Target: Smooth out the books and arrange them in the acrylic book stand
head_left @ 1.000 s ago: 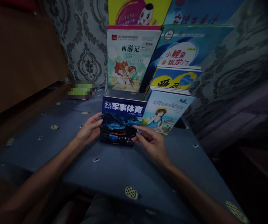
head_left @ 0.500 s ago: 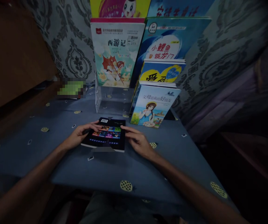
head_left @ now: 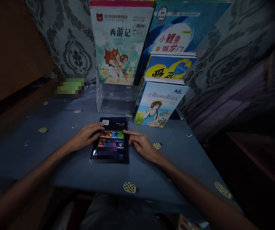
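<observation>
Because the dark paperback (head_left: 110, 140) lies flat, barcode up, on the pineapple-print tablecloth (head_left: 80, 172) at the clear stand's (head_left: 99, 103) 6 o'clock, neither side needs gripping: left hand (head_left: 86, 135) relaxed open at its 10 o'clock, right hand (head_left: 141, 143) half-curled, index extended at 2, presumably steadying.

Blocky pixels mask the lower part of the black rectangular paperback (head_left: 110, 140), and its fine print near the barcode is too small to read. A flat lime-green item (head_left: 70, 86) is pixelated beyond recognition. The blue-and-yellow book (head_left: 168, 65) has its lower part hidden behind the pale-blue illustrated book (head_left: 160, 102). The bottom edge cuts off a small multicoloured object (head_left: 190, 222); the draped purplish cloth (head_left: 238, 100) is blurred.
</observation>
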`<state>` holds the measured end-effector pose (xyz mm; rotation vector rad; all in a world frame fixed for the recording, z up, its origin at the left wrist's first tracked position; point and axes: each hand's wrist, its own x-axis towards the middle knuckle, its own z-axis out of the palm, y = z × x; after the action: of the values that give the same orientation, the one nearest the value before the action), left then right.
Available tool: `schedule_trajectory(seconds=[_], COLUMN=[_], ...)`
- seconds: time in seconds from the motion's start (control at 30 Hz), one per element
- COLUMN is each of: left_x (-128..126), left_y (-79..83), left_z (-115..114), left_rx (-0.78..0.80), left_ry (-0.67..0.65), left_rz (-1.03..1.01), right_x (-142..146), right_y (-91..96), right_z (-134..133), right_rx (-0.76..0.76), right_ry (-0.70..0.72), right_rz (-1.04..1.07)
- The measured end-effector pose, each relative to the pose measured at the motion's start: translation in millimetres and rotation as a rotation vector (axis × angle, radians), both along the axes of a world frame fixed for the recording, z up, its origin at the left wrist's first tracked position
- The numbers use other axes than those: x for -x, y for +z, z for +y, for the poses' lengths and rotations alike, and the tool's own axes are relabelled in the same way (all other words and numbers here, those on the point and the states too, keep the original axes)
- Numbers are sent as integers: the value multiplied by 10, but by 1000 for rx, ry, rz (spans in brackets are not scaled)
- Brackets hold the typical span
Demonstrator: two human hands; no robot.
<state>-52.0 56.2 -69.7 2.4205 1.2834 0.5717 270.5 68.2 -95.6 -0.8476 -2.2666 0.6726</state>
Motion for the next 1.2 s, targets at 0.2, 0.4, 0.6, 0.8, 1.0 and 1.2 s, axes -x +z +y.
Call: schedule_trajectory(seconds=[0.2,0.4,0.6,0.8,1.0,1.2], left_x=[-251,-237,-261,-232,-407,-737], left_y=[5,-115,-116,-104,-29,51], left_z=[236,224,220,242,244,-129], left_rx=[-72,-127,-121,-144,-172,-113], left_ry=[133,171,197,158,-44,-347], left_rz=[216,234,260,234,228,145], right_x=[151,824,756,300,290,298], right_y=[91,222,76,-72,-140,-180], right_z=[-5,137,362,435,461,469], right_rx=[-170,-151,-89,-71,-94,-71], right_ry=[-117,33,-182,-204,-163,-180], right_rz=[-139,-279,-331,-183,-190,-172])
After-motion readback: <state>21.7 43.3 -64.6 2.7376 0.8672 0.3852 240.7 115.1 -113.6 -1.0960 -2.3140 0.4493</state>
